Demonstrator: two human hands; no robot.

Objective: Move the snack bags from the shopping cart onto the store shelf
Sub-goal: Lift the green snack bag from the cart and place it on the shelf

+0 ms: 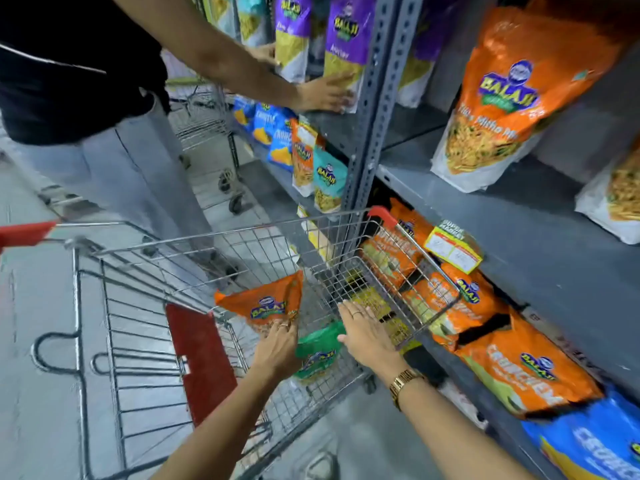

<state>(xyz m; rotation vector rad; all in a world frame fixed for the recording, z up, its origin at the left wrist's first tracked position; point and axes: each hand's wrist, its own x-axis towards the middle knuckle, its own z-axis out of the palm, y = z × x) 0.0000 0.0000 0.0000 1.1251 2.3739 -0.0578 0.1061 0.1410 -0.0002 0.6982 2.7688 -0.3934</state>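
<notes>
Gripping the lower edge of an orange snack bag (265,306), the left hand (275,348) has its fingers closed on the packet and holds it tilted up inside the shopping cart (138,306), its top corner pointing toward the cart's far wire wall. Just beside it, the right hand (363,336) is spread flat and open, palm down, holding nothing; it hovers over the cart basket, with a ring on one finger and a gold watch (403,382) on the wrist. Between and below the two hands lies a green snack bag (317,358) on the wire bottom of the cart. A red flap (199,362) hangs on the cart's near side, and red trim caps its far corner.

To the right of the cart stands the grey metal store shelf (519,216). Its low level holds orange bags lying tilted and a blue bag (588,445) at the near end, with a yellow price tag (452,249) on the shelf edge above them. One level up, a large orange bag (502,109) stands upright, with another partly seen at the frame's right edge.

Farther off, a second person in a dark top and light trousers reaches with both hands to purple bags (346,39) on an upper shelf, one hand (325,93) pressed flat against a bag. Below that arm stand blue, orange and teal bags, and a second cart (204,133) sits behind.
</notes>
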